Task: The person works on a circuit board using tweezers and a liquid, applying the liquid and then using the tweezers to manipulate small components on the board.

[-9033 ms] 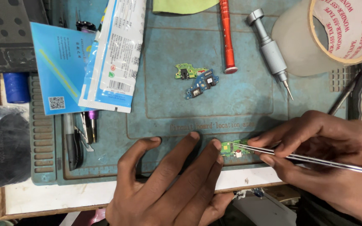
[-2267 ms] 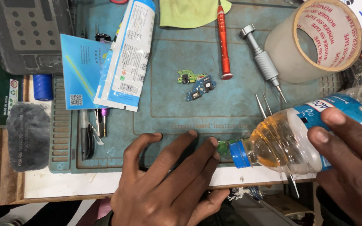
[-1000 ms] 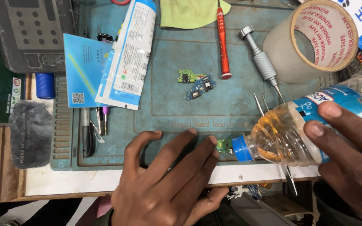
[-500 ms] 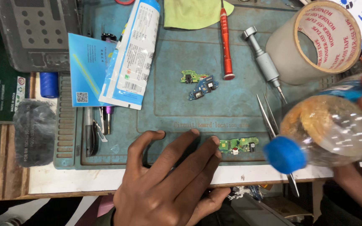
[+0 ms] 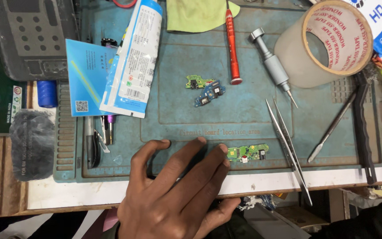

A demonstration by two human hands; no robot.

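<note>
- Since half a second earlier, the clear bottle with the blue cap and the right hand that held it had gone out of view, leaving the right side of the mat uncovered; the tweezers [image 5: 288, 148] lay where they had been.
- My left hand [image 5: 177, 190] rested flat, palm down, on the near edge of the blue work mat [image 5: 244, 57], its fingers [image 5: 200, 155] spread apart and stretched toward the far right, holding nothing.
- The small green circuit board [image 5: 247, 153] lay on the mat just right of my fingertips; one fingertip looked to touch its left end, though I could not tell for sure.
- The tweezers lay loose just right of that board, points toward the far side, the handle end running off the near edge of the counter [image 5: 332, 177].
- Two more small boards, one green [image 5: 198, 82] and one blue [image 5: 209, 94], sat close together near the middle of the mat, well apart from my hand.
- Farther off lay a red screwdriver [image 5: 232, 44], a silver screwdriver [image 5: 271, 65], and a large roll of clear tape [image 5: 328, 44] at the far right.
- A white-and-blue tube [image 5: 133, 57] lay across a blue card [image 5: 85, 75] at the far left.
</note>
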